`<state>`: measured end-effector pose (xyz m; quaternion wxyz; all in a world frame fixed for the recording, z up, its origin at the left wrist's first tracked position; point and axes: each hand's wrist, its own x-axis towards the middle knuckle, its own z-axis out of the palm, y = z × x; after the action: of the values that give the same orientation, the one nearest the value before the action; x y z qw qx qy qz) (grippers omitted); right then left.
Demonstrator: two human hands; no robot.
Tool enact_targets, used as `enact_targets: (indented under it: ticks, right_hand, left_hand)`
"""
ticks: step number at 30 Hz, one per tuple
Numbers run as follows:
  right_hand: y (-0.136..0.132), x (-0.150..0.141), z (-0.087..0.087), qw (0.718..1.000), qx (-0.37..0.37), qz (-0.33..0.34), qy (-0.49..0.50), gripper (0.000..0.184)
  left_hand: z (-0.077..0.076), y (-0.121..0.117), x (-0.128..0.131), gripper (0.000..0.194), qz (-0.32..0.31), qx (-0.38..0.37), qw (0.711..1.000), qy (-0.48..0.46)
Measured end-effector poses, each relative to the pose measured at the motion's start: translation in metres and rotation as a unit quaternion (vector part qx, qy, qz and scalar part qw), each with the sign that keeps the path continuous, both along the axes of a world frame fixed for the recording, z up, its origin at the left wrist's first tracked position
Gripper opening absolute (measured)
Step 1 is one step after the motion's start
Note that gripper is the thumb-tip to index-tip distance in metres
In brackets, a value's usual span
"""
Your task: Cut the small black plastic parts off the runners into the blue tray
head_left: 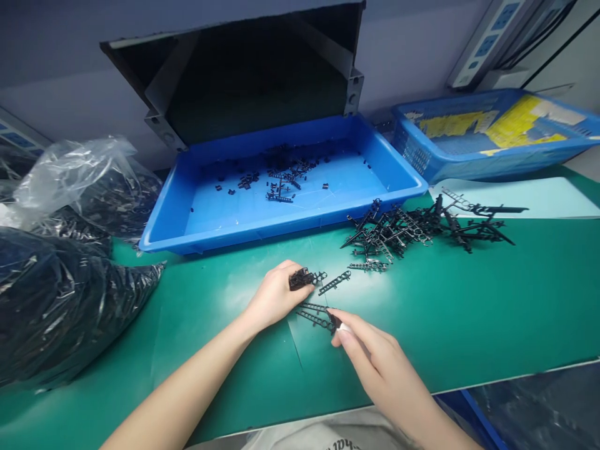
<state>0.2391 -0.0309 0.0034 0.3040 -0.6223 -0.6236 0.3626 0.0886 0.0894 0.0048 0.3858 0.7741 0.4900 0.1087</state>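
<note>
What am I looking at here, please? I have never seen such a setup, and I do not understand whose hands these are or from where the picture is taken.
This is one picture from a camera worn on a person's head, so you look down as they do. There is no machine: these are the person's own bare hands, over a green mat. The left hand holds a clump of black moulded plastic. The right hand pinches the end of a ladder-shaped plastic strip. More black pieces lie in a loose heap and in a blue tray. A clear plastic bag of black parts lies at the left, and a blue basket stands behind.
</note>
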Motion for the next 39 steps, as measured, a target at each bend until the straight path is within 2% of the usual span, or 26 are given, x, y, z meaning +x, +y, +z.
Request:
enact_targets:
  ticks: [3, 6, 11, 14, 19, 30, 36, 39]
  right_hand:
    - [0.001, -0.002, -0.001, 1.0, -0.003, 0.006, 0.007, 0.031]
    - [0.001, -0.008, -0.001, 0.999, -0.002, 0.03, 0.019, 0.032]
    - [0.0, -0.018, 0.002, 0.998, 0.025, 0.061, 0.001, 0.033]
    - [-0.001, -0.022, 0.003, 0.995, 0.054, 0.074, -0.039, 0.034]
    - [-0.002, -0.027, 0.003, 0.984, 0.105, 0.084, -0.115, 0.034]
    - [-0.001, -0.025, 0.001, 0.976, 0.131, 0.112, -0.131, 0.033]
    - [-0.003, -0.024, -0.001, 0.979, 0.129, 0.098, -0.123, 0.032]
    - [-0.005, -0.025, -0.001, 0.979, 0.138, 0.085, -0.121, 0.032]
  left_hand:
    - [0.009, -0.017, -0.014, 0.014, 0.019, -0.105, 0.99, -0.092]
    - [0.01, -0.035, -0.027, 0.016, 0.085, -0.243, 0.945, -0.199]
    - [0.003, -0.057, -0.038, 0.032, 0.165, -0.338, 0.886, -0.272]
    - [0.003, -0.065, -0.04, 0.035, 0.178, -0.347, 0.875, -0.286]
    - [0.005, -0.073, -0.037, 0.029, 0.174, -0.324, 0.877, -0.308]
    - [-0.001, -0.079, -0.038, 0.025, 0.197, -0.334, 0.866, -0.315]
    - [-0.003, -0.082, -0.034, 0.021, 0.197, -0.33, 0.858, -0.34]
    - [-0.003, -0.083, -0.029, 0.018, 0.217, -0.322, 0.85, -0.357]
